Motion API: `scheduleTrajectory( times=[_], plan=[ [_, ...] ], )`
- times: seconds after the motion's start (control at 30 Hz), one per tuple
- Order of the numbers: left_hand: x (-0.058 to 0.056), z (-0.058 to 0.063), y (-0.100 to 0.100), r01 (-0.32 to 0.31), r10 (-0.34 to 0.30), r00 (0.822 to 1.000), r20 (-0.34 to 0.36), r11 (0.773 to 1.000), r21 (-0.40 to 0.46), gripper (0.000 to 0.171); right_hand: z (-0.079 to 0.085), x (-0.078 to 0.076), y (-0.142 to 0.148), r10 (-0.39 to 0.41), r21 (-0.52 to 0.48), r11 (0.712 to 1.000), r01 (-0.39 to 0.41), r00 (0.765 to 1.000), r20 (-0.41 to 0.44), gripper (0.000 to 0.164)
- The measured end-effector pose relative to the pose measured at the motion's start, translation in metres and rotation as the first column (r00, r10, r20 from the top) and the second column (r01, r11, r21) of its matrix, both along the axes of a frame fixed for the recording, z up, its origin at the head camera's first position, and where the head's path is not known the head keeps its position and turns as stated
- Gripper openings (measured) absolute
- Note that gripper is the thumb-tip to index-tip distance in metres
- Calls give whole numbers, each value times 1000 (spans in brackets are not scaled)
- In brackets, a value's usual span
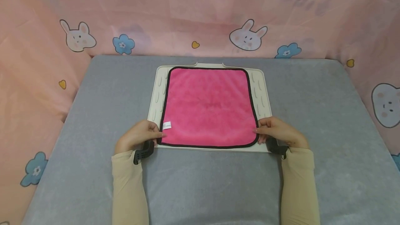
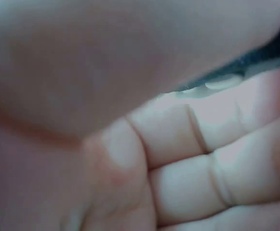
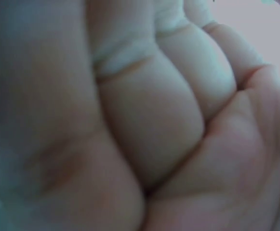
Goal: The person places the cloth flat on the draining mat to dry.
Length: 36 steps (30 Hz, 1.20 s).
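A square pink towel [image 1: 209, 107] with black edging is spread over a cream folding board [image 1: 260, 93] with raised oval ridges down both sides. Near the towel's lower left corner, beside a small white label [image 1: 167, 125], my left hand [image 1: 140, 134] pinches the edge, thumb on top. My right hand [image 1: 279, 132] pinches the opposite edge by the lower right corner, its thumb also on the pink side. In the left wrist view, curled fingers [image 2: 178, 192] and a strip of black edging show. The right wrist view is filled by my palm and bent fingers [image 3: 149, 110].
Under the board is a table with a grey cloth cover [image 1: 212, 186]. A pink curtain [image 1: 175, 13] with rabbits and blue flowers hangs behind it and along both sides. Each wrist wears a black strap [image 1: 144, 152].
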<state>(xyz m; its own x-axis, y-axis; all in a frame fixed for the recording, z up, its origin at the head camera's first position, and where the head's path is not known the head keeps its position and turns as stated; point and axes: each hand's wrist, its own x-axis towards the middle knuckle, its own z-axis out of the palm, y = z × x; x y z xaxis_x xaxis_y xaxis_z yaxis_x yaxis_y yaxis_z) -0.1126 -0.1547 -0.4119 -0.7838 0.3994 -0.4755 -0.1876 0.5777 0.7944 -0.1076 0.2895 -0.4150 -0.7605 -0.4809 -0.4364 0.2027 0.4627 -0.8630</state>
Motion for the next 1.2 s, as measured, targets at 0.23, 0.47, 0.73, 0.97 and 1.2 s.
scheduleTrajectory(
  times=[0.23,0.47,0.73,0.97,1.2],
  plan=[
    [-1,0,-1,32,-31,999,-15,999,30,25,1,0,1,12,-22,1000,-12,1000,9,29],
    [-3,2,0,31,-30,998,-49,999,10,24,0,0,1,2,-23,1000,-2,1000,-1,27],
    [-7,-1,6,-114,111,987,-113,993,-23,26,0,-2,-5,-212,15,977,212,976,45,25],
    [-7,-5,8,-132,116,978,-171,988,-83,21,1,-1,-3,-251,32,968,250,967,38,24],
    [-7,-7,4,-140,132,976,-175,989,-37,22,-1,-3,0,-254,46,966,255,967,-16,25]
  ],
)
